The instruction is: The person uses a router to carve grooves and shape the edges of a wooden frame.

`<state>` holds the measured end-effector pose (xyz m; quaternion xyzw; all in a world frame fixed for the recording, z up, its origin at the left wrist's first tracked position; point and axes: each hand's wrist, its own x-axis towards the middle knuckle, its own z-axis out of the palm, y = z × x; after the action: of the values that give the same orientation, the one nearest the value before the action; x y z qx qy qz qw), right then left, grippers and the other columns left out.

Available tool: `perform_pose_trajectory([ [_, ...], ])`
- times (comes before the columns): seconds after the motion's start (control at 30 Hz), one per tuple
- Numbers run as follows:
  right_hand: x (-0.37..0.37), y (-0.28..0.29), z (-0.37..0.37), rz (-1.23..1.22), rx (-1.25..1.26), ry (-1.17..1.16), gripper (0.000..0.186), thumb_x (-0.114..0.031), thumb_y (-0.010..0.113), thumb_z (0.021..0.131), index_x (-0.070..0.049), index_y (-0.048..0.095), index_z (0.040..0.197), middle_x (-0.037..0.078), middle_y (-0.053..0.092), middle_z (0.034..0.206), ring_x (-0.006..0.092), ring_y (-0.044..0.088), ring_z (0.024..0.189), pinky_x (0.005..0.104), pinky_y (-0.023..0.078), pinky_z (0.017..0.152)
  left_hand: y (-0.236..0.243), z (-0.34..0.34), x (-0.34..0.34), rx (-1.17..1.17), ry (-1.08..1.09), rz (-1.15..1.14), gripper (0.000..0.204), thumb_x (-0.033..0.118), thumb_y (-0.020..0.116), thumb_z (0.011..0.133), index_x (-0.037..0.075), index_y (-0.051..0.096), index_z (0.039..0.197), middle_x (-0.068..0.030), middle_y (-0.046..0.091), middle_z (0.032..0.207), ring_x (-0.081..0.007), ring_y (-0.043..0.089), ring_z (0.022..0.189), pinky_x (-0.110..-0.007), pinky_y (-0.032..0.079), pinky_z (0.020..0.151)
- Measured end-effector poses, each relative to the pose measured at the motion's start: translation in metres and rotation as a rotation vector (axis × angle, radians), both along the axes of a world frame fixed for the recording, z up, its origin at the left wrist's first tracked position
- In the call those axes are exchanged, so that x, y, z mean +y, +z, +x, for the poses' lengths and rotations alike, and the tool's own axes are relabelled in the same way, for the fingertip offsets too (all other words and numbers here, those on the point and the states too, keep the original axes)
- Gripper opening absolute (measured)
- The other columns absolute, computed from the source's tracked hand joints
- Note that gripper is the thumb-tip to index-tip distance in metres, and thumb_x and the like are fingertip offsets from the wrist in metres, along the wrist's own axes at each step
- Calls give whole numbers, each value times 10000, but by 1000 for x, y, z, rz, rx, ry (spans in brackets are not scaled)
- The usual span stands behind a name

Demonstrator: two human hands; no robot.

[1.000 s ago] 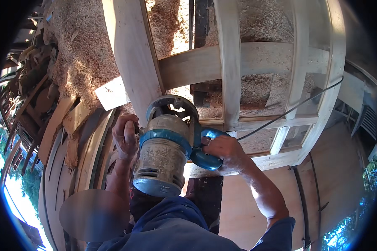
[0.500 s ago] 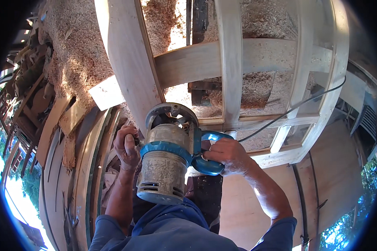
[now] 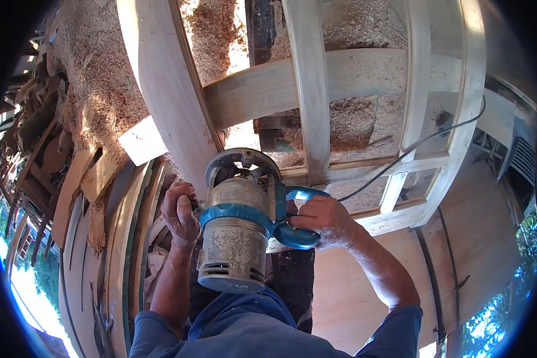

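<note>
A handheld router [image 3: 234,241] with a worn metal body, a blue collar and a blue loop handle is in front of me. Its round base rests at the near left corner of a pale wooden panel frame [image 3: 161,71]. My right hand [image 3: 323,219] is wrapped round the blue handle. On the other side, my left hand [image 3: 181,215] is closed on the router's dark side knob, mostly hidden by the fingers. The bit and the wood directly beneath the base are out of sight. From the handle, a dark power cord [image 3: 411,150] runs over the frame to the far right.
Wood shavings [image 3: 101,89] lie thick on the left and under the frame's openings. Long boards [image 3: 116,238] stand at the left, near stacked offcuts [image 3: 48,155]. A large plywood sheet [image 3: 364,286] lies to the right, with dark strips across it.
The frame and surroundings have shifted slightly left in the view, while the router and both hands stay almost in place. Both hands keep their hold.
</note>
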<state>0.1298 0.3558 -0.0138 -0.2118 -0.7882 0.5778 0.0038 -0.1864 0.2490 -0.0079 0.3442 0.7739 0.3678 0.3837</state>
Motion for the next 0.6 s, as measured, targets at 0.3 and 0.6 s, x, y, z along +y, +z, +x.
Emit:
perform_pose_trajectory([
  [0.3,9,1,4,35,59,-43,513,-161,829,469,-171,679,959,14,579,769,227,620,714,373,488,651,-4,9,2,-60,-20,65,166,122,452,942,0,563,954,-119,580,832,-159,508,712,-308,430,650],
  [0.6,14,1,17,38,-2,11,470,-152,832,562,-195,691,1008,-11,591,781,188,641,758,356,509,695,-4,19,5,-81,-14,54,196,167,473,950,-2,574,947,-129,595,862,-168,525,729,-313,443,667],
])
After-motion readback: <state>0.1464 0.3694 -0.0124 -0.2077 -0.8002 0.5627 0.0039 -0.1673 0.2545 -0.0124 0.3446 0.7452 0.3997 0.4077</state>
